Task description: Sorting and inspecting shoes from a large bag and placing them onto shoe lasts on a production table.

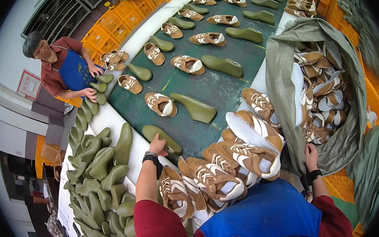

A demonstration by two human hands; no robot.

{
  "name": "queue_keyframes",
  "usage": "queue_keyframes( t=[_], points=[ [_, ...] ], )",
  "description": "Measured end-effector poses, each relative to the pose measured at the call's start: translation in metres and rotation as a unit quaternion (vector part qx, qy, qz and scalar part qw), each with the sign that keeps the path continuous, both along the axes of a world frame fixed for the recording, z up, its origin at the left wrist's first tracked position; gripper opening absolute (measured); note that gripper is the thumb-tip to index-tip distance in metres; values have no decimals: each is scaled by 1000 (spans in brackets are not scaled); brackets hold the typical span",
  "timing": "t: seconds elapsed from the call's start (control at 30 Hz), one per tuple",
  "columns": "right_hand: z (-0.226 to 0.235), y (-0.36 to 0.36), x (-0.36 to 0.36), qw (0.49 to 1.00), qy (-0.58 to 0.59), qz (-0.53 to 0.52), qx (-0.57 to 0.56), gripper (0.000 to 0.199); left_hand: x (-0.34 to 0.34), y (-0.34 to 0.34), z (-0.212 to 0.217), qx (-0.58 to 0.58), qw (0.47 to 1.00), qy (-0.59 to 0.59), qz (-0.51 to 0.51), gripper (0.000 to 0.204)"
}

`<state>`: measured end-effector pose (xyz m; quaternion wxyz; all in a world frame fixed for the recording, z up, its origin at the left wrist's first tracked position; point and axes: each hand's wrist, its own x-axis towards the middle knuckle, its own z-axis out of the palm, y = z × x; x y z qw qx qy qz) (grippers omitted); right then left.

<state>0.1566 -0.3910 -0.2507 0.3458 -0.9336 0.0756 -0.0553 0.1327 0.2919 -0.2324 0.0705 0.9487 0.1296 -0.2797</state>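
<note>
My left hand [157,145] rests on an olive-green shoe last [160,137] lying at the near edge of the dark green conveyor belt [216,87]. My right hand [311,155] grips the rim of a large grey-green sack [285,88] filled with brown-and-white shoe uppers [321,94]. A pile of the same brown-and-white shoe uppers [228,160] lies between my hands, in front of my blue apron. Both wrists wear black bands.
Pairs of uppers and green lasts run along the belt into the distance. A heap of green lasts [99,183] sits at my left. A person in a blue apron [67,70] handles lasts across the belt. Orange crates [119,19] line both sides.
</note>
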Motion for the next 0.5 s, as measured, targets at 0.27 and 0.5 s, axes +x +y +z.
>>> queue_keyframes(
  t=[0.27,0.5],
  points=[
    [1,-4,8,1000,8,23,5,16,-32,19,-23,-164,975,-86,127,68],
    [65,-83,63,997,-23,-15,-77,16,-7,0,30,-222,963,41,147,72]
  ],
)
